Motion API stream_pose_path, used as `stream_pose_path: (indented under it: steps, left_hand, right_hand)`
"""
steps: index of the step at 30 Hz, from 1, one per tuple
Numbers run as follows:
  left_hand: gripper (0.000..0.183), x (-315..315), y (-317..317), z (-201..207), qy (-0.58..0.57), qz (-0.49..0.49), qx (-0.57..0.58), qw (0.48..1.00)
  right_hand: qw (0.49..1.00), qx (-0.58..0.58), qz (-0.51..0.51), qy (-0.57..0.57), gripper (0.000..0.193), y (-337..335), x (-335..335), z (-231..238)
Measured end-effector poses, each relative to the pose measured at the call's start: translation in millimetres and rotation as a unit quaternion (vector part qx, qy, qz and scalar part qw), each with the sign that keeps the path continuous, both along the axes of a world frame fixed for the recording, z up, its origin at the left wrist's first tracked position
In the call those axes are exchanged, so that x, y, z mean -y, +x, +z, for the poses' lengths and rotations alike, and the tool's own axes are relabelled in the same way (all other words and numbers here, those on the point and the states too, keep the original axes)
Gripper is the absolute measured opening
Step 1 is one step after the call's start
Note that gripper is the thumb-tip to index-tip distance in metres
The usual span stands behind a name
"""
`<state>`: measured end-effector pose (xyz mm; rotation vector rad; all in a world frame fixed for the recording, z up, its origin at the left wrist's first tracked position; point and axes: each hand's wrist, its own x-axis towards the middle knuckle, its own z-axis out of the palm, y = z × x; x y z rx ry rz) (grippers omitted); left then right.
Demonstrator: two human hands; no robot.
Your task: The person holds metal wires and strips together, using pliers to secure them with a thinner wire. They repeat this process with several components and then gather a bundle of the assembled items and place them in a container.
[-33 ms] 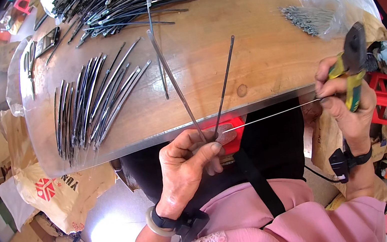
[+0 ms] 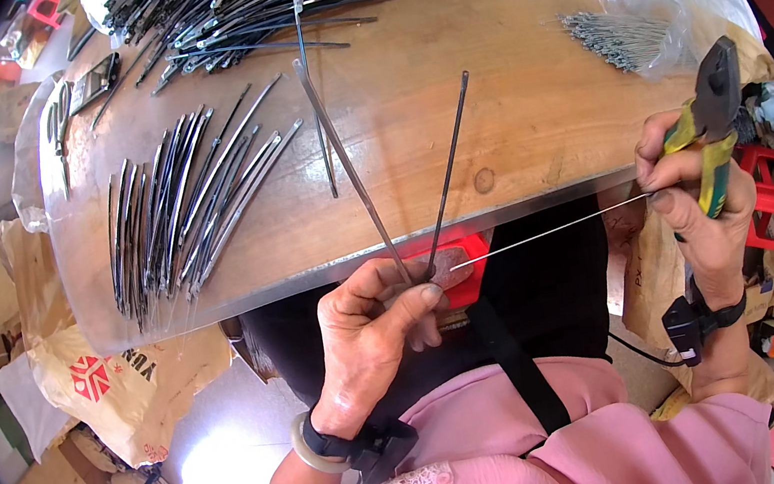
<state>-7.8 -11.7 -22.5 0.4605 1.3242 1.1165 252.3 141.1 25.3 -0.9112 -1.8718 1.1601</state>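
Observation:
My left hand (image 2: 371, 331) pinches the lower ends of two thin dark metal rods (image 2: 404, 189) that spread upward in a V over the wooden table (image 2: 525, 88). A thin silver wire (image 2: 548, 234) runs from those rod ends rightward to my right hand (image 2: 696, 213). That hand grips the wire's far end together with yellow-green handled pliers (image 2: 711, 125), whose dark jaws point up. A red block (image 2: 467, 265) sits just behind my left fingers below the table edge.
A row of dark rods (image 2: 179, 209) lies on the table's left part, a larger heap (image 2: 248, 1) at the far edge. A clear bag of short silver wires (image 2: 623, 37) rests at the right. Paper sacks (image 2: 114, 371) stand on the floor to the left.
Nothing has visibly changed.

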Motion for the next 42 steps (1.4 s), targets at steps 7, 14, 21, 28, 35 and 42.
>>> stream_pose_path:
  steps: [7,14,21,28,35,42]
  left_hand:
    - [0.007,1.0,13.7,7.1,0.004,-0.039,0.023,0.999]
    - [0.004,2.4,12.2,7.3,-0.064,-0.121,0.034,0.99]
    - [0.022,7.3,13.7,6.2,-0.082,-0.099,0.047,0.991]
    - [0.047,3.3,-21.4,13.1,0.013,-0.251,0.039,0.967]
    - [0.018,-13.9,-1.8,19.3,-0.109,-0.183,0.151,0.965]
    - [0.012,-1.2,11.5,12.3,-0.072,0.077,0.293,0.95]
  right_hand:
    - [0.986,0.134,0.089,0.037,0.018,-19.3,11.7,-0.2]
    - [0.921,0.198,0.22,0.252,0.027,-53.6,3.2,-9.1]
    - [0.921,0.222,0.234,0.219,0.017,-55.0,12.4,-30.1]
    - [0.928,0.189,0.243,0.211,0.024,-56.6,20.3,-21.7]
    - [0.921,0.194,0.27,0.204,0.022,-63.3,26.9,-19.0]
    - [0.947,0.187,0.134,0.222,0.019,-47.1,21.7,-21.7]
